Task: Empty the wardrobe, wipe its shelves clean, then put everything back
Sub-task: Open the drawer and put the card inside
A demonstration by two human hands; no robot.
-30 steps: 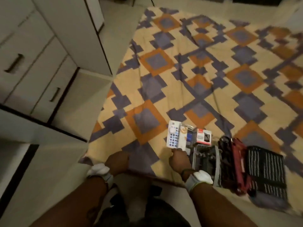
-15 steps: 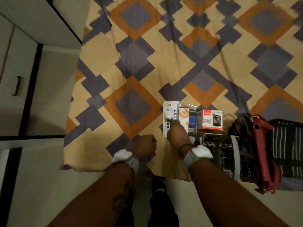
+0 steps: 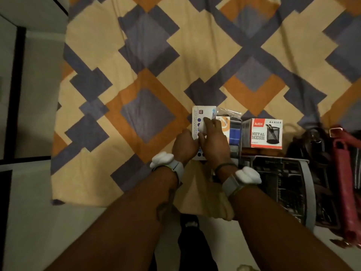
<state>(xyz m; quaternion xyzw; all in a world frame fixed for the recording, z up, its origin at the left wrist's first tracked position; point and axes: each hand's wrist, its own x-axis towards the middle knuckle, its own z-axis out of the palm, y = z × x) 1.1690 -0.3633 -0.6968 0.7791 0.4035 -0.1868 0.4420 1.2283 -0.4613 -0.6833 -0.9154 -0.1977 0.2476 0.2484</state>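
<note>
A white box with blue dots (image 3: 203, 112) lies on the patterned bedsheet (image 3: 156, 55), at the left end of a row of wardrobe items. My right hand (image 3: 213, 139) lies on top of it with fingers curled over its middle. My left hand (image 3: 184, 145) touches the box's near left edge, fingers hidden underneath. Beside the box sit an orange and blue packet (image 3: 231, 132) and a red and white "Metal Mesh" box (image 3: 262, 133).
A grey mesh organiser (image 3: 283, 184), a dark bag (image 3: 310, 145) and a red strap (image 3: 343, 182) lie at the right. White cabinet fronts (image 3: 11, 94) stand at the left. Pale floor (image 3: 78, 218) runs below the sheet's near edge.
My left hand moved up from the sheet's edge to the white box. My right hand slid further over the box. The camera tilted down and closer.
</note>
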